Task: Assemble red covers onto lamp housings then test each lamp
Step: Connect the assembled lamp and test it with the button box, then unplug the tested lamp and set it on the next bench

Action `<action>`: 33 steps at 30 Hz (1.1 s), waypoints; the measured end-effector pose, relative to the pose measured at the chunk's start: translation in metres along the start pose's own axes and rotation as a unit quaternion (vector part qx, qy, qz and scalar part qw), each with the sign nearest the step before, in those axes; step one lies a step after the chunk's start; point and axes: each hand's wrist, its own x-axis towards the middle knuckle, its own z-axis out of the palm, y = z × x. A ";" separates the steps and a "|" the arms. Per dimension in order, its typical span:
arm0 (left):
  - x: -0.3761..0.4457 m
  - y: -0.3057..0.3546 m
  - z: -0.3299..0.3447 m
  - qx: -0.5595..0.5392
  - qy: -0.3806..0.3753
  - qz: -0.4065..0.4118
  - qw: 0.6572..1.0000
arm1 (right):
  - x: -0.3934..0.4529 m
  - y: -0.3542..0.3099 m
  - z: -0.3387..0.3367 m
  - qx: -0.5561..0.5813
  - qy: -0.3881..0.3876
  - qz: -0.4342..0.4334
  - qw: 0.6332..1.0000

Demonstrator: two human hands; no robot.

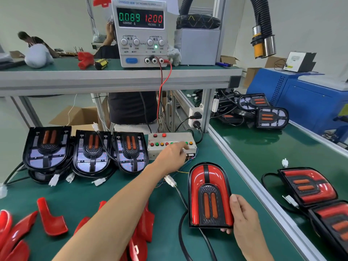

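We read "DC POWER SUPPLY", 0.089 CURRENT A and 12.00 VOLTAGE V on the power supply [140, 32]. Our left hand [172, 155], fingers loosely curled, hides part of the button box [170, 143]. Our right hand [242, 215] grips the covered lamp [210, 194] on the green bench [163, 208].

Blue cabinet [308, 102], cardboard box [79, 115], black ducting hose [261, 17], grey box [197, 46]

housings [90, 151] left of button box [172, 143]
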 end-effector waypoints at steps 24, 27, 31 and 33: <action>-0.095 -0.032 -0.053 -0.073 -0.110 0.028 0.991 | -0.001 -0.042 0.003 -0.425 0.170 -0.033 0.889; -0.097 -0.033 -0.052 -0.095 -0.105 0.014 0.990 | -0.001 -0.065 0.030 -0.435 0.118 -0.165 0.877; -0.099 -0.031 -0.053 -0.136 -0.111 0.004 0.984 | 0.015 -0.084 0.066 -0.496 -0.078 -0.236 0.832; -0.101 -0.028 -0.055 -0.147 -0.118 0.004 0.982 | 0.023 -0.089 0.083 -0.518 -0.106 -0.267 0.806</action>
